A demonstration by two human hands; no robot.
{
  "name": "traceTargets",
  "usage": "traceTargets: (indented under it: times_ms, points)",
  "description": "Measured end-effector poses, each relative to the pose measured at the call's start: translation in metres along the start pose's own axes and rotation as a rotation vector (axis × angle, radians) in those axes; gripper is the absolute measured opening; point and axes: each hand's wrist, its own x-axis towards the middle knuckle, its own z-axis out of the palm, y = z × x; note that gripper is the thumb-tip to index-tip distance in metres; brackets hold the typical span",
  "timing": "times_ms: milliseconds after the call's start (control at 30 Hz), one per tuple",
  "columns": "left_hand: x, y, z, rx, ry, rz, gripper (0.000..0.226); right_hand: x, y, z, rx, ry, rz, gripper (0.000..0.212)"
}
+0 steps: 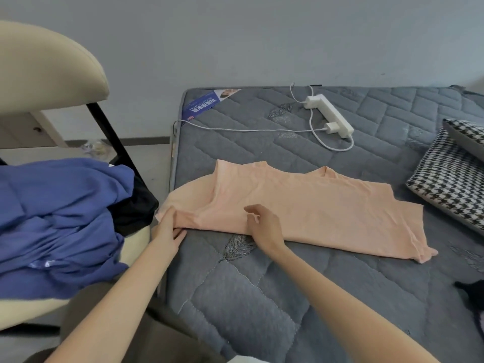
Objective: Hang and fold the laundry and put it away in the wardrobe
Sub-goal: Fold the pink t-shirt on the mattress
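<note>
Lying mid-frame across the grey mattress (235,297), the peach T-shirt (301,205) has its left sleeve apparently pinched by the left hand (167,229); the right hand (264,226) rests loosely curled on its hem.

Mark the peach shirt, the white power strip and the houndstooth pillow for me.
peach shirt (309,205), head view, middle of its body
white power strip (331,113), head view, top face mid-length
houndstooth pillow (450,179), head view, patterned top face

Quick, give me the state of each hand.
Left hand: shut on the edge of the peach shirt.
Right hand: open, fingers curled, resting on the shirt, gripping nothing.
</note>
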Motion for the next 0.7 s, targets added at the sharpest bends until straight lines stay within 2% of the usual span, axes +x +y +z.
traceTargets:
  times_ms: [67,200,267,367,500,600,700]
  points:
    - [0.006,0.008,-0.002,-0.042,0.004,-0.02,0.05,0.018,-0.002,0.017,-0.109,-0.054,-0.078,0.038]
    - [0.023,0.019,-0.003,-0.066,-0.011,-0.071,0.054,0.051,-0.006,0.052,-0.313,-0.174,-0.076,0.053]
    - [0.036,0.023,-0.004,-0.021,-0.022,-0.083,0.057,0.063,-0.006,0.07,-0.462,-0.192,-0.075,0.056]
    - [0.055,0.029,-0.007,0.026,-0.019,-0.096,0.056,0.076,-0.009,0.096,-0.558,-0.218,-0.069,0.057]
    - [0.074,0.029,-0.01,0.169,0.071,-0.028,0.043,0.083,-0.004,0.116,-0.722,-0.273,-0.235,0.058]
    - [0.078,0.029,-0.01,0.236,0.087,-0.004,0.046,0.083,0.001,0.116,-0.774,-0.28,-0.313,0.056]
    - [0.076,0.031,-0.009,0.265,0.06,0.05,0.039,0.082,0.001,0.107,-0.687,-0.308,-0.344,0.06]
